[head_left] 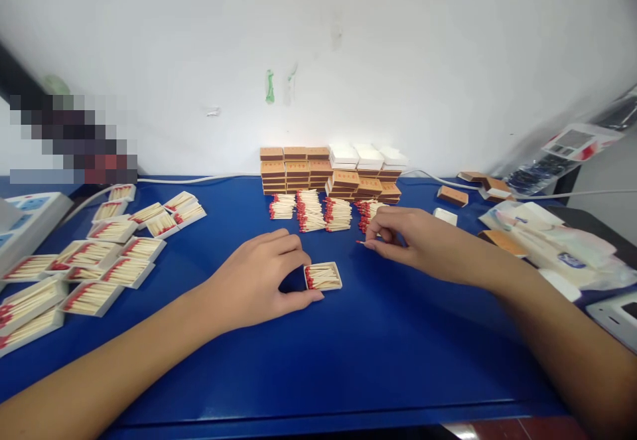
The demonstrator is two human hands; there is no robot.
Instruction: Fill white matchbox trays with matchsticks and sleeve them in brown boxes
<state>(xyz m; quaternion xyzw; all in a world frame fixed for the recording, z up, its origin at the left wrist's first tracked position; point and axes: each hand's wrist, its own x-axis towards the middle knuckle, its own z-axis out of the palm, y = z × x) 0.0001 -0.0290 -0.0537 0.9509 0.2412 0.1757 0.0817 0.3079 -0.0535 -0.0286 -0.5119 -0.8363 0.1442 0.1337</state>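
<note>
My left hand point(263, 277) rests on the table, its thumb and fingers curled around the left end of a small white matchbox tray point(340, 277). Matches point(321, 275) with red heads lie in that tray, heads to the left. My right hand point(398, 234) pinches a match point(361, 243) between thumb and fingertips, its red head sticking out to the left. Behind those fingers is a pile of matches point(367, 211), partly hidden. To its left, three more match piles point(338, 214) sit in a row.
Brown matchbox covers point(283, 169) and white trays point(367, 156) are stacked against the wall. Several filled trays point(99, 287) spread over the left of the blue table point(318, 367). At right are loose matchboxes point(452, 196), plastic packaging point(562, 241), a white device point(617, 314) and a cable point(572, 194).
</note>
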